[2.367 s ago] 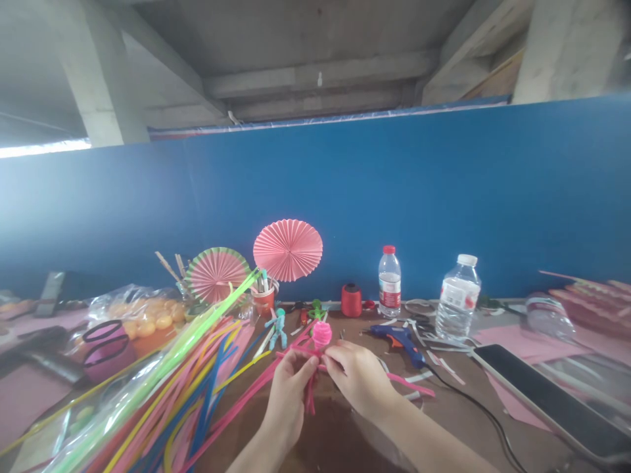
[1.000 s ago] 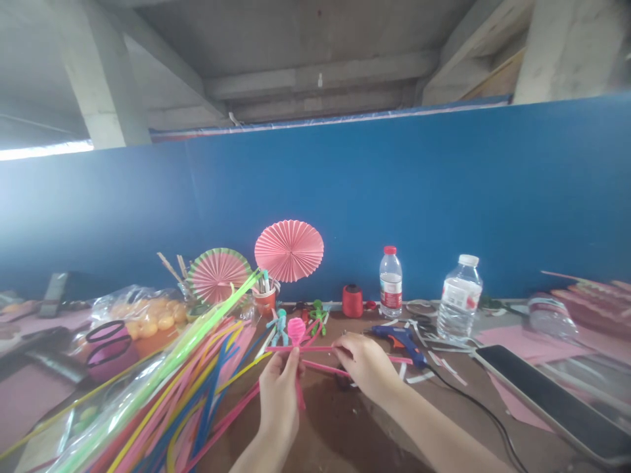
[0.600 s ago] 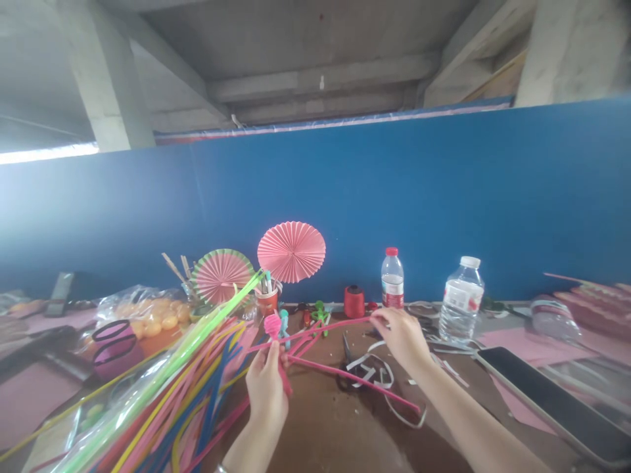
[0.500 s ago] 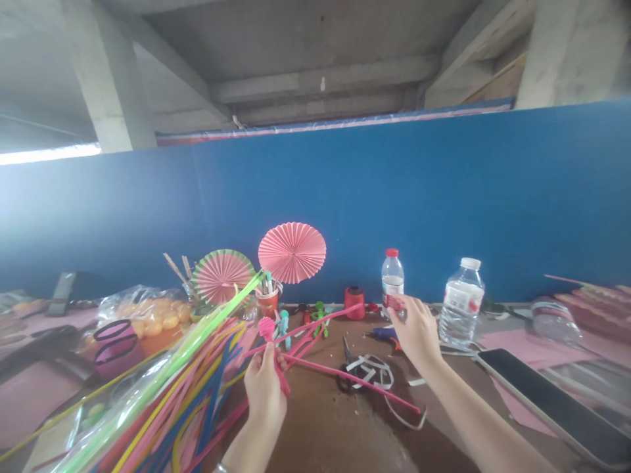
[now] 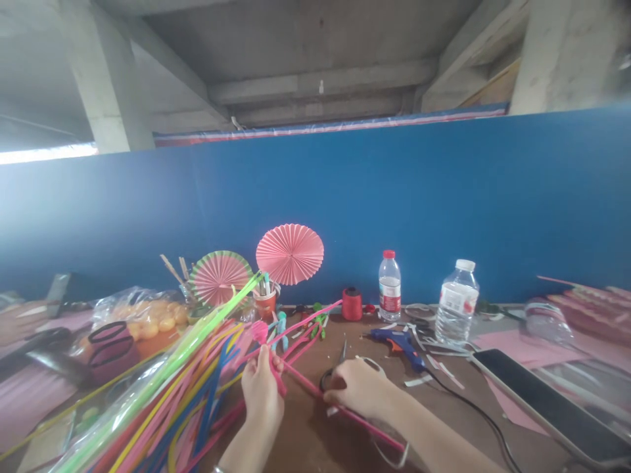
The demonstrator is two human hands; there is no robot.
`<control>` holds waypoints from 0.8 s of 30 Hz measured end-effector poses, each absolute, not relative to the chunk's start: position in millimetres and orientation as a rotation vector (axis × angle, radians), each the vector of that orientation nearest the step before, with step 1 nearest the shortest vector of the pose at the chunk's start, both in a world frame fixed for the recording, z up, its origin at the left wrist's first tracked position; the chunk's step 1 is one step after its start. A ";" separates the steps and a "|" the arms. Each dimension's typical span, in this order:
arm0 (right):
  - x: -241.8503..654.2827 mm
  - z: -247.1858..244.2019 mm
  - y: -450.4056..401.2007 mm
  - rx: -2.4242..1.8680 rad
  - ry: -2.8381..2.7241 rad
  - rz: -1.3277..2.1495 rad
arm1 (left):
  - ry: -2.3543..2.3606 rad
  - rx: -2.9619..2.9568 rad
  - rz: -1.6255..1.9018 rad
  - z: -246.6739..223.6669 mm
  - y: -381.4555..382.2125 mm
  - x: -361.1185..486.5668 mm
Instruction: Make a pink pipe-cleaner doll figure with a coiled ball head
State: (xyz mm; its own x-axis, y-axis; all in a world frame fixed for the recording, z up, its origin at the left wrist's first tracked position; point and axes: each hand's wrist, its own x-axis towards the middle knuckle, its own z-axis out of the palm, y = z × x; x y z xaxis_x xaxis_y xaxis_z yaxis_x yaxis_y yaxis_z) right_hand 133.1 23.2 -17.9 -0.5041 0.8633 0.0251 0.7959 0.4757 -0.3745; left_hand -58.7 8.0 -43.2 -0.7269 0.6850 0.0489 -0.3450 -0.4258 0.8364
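My left hand is closed around a pink pipe cleaner, whose coiled, thickened end sticks up above the thumb. Long pink lengths stretch from there toward the right across the brown tabletop. Low over the table, my right hand has its fingers curled at the black handles of a pair of scissors, with the blades pointing away from me. The hand hides part of the handles and some white paper strips. Just left of my left hand lies a bundle of coloured pipe cleaners, partly in clear plastic.
A blue glue gun with a black cord lies to the right. Behind it stand two water bottles and a red thread spool. Pleated paper fans rise at the back. A phone lies at right.
My right hand has come down and left from in front of the red-capped bottle to the scissors, uncovering the glue gun. My left hand keeps its hold, nearly still.
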 end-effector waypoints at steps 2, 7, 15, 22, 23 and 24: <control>133.0 -16.6 23.9 -1.388 -2.500 0.465 | 1.145 0.541 2.150 -43.8 6.9 -56.9; 144.2 -23.8 35.1 -1.396 -2.464 0.402 | 1.149 0.544 2.154 -45.2 7.2 -55.0; 155.6 -41.6 50.6 -1.439 -2.431 0.458 | 1.144 0.532 2.157 -47.4 8.6 -56.3; 150.0 -45.0 50.4 -1.354 -2.421 0.380 | 1.142 0.538 2.146 -48.2 8.9 -55.1; 149.2 -45.8 50.3 -1.363 -2.428 0.375 | 1.142 0.544 2.143 -48.1 9.1 -55.0; 149.0 -46.2 50.1 -1.378 -2.434 0.366 | 1.143 0.549 2.140 -47.9 9.3 -54.9</control>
